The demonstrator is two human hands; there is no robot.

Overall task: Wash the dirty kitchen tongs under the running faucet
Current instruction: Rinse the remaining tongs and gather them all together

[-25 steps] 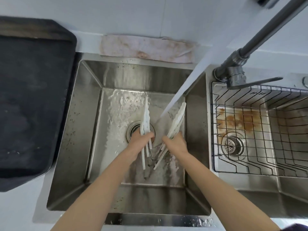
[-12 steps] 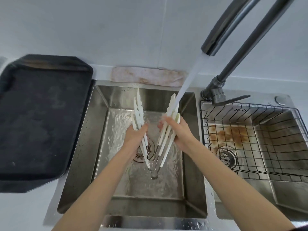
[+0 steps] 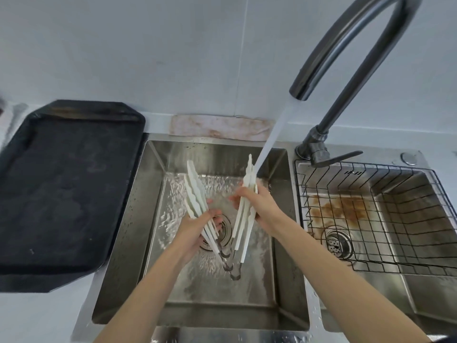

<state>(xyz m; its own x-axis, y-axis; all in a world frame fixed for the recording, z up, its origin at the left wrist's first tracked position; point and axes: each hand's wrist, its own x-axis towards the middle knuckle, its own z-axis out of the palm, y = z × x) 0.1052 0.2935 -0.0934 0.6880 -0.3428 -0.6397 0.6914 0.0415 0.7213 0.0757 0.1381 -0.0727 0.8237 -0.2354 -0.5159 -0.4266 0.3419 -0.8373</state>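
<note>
Several white kitchen tongs (image 3: 195, 191) with metal hinge loops are held spread in a V over the left sink basin (image 3: 153, 256). My left hand (image 3: 197, 231) grips the left arms of the tongs. My right hand (image 3: 259, 204) grips the right arms, whose tips reach up into the water stream (image 3: 269, 139). The stream falls slanted from the dark curved faucet (image 3: 329, 58) and hits the right arms near my fingers. The hinge ends hang low near the drain (image 3: 225, 226).
A black tray (image 3: 61, 189) lies on the counter to the left. A stained cloth (image 3: 220, 127) sits behind the basin. The right basin holds a black wire rack (image 3: 371, 219) over a rust-stained bottom. The faucet lever (image 3: 341, 157) points right.
Both hands have lifted the tongs higher, up from near the basin floor. The right arms' tips now meet the stream closer to the spout. The view has tilted upward.
</note>
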